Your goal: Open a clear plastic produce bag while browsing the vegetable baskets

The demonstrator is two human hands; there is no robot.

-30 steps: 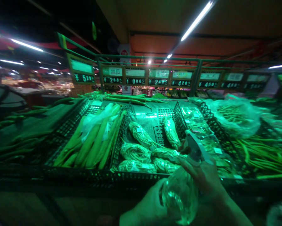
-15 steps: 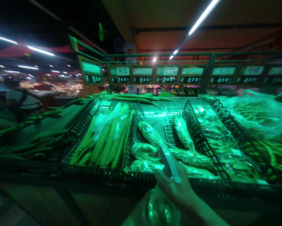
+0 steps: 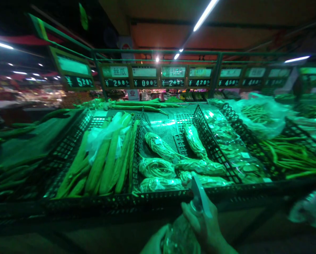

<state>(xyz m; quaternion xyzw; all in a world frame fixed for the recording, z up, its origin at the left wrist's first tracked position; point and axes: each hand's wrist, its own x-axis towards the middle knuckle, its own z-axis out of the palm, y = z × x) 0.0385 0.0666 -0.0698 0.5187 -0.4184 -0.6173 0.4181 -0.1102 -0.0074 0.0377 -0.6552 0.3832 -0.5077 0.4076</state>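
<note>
Right hand: the right hand (image 3: 204, 225) rises from the bottom edge, fingers curled tight round the neck of the spray bottle (image 3: 184, 234), below its pale trigger head (image 3: 200, 195); the head tilts up and to the left, toward the produce stand (image 3: 152, 201)
Left hand: the left hand (image 3: 154, 243) sits low at the bottom edge, cupped against the bottle's left side and holding its body; only part of it shows
Bottle: clear, rounded plastic, glinting green in the light; held just in front of the stand's front edge, below the middle crate (image 3: 136, 151)
Middle crate: coiled bundles of long beans (image 3: 158, 167) lie in it, tagged; the front ones lie just beyond the nozzle
Left crate: long pale-green gourds (image 3: 107, 158), some under loose plastic film
Right crate: flat wrapped packs (image 3: 234, 151); loose green beans (image 3: 290, 155) further right
Behind: a rail of price signs (image 3: 144, 77) runs along the stand's back edge
Change: since half a second ago the bottle and both hands sit lower and slightly further right in view; the trigger head is now below the front bundles rather than over them
</note>
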